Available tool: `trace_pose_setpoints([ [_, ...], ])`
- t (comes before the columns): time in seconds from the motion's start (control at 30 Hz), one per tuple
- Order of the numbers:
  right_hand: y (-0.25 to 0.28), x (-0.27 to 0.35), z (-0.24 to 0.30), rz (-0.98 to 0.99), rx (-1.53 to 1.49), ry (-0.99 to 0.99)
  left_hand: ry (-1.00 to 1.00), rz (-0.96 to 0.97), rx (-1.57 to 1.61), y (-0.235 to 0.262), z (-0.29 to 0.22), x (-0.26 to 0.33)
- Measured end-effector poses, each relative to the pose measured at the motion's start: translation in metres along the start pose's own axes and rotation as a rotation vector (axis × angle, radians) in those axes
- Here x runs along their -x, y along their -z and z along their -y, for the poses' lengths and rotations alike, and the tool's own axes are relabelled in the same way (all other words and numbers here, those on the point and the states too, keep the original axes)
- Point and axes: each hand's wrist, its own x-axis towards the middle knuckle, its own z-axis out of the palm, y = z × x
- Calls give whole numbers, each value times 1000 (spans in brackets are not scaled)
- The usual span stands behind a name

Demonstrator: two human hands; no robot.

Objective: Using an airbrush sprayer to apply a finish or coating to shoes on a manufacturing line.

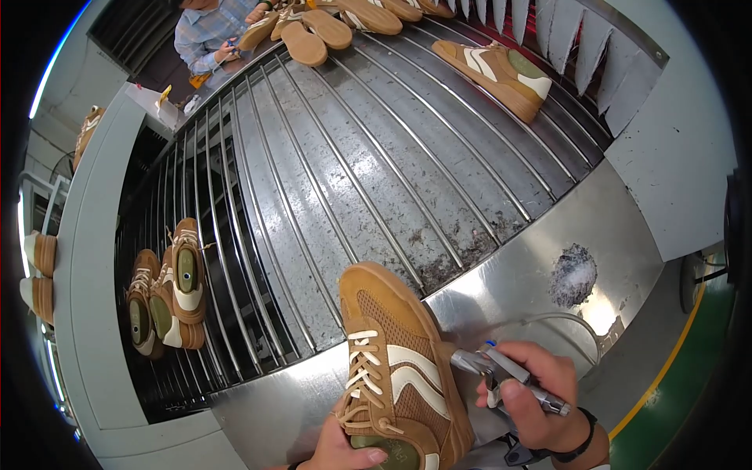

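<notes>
A brown sneaker (403, 376) with cream side stripes and cream laces is in front of me, toe pointing away. My left hand (345, 442) grips it at the heel end, thumb over the collar by the green insole. My right hand (536, 392), with a black band on the wrist, is closed round a silver nozzle gun (509, 372) with a small blue part on top. The gun's tip points left, right beside the sneaker's sole edge; whether it touches, I cannot tell. A thin hose (583, 325) curves behind the gun.
A conveyor of metal bars (345, 164) runs away beyond a steel ledge (501, 298). Several matching sneakers (188, 274) lie at left; another sneaker (497, 74) rests near hanging grey flaps (583, 47). At the far end a person (207, 39) handles shoes. A grey-white patch (574, 276) marks the ledge.
</notes>
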Motion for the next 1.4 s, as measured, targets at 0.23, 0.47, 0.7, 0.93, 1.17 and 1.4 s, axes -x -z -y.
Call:
trace_pose_setpoints([
  [0.23,5,15,-4,27,-6,5,-25,-26,36,-5,-1,-3],
  [0.47,1,33,-9,28,-18,151,-2,-69,30,0,1,5],
  [0.7,12,60,-2,99,66,148,5,-33,17,-6,-1,1],
  [0.93,16,78,1,112,132,136,4,-42,-9,-8,-5,2],
  [1.17,25,93,-5,65,80,59,-28,-9,-111,-14,-12,-2],
  [1.4,62,53,-49,-571,-169,37,86,-29,-144,0,-54,-11],
])
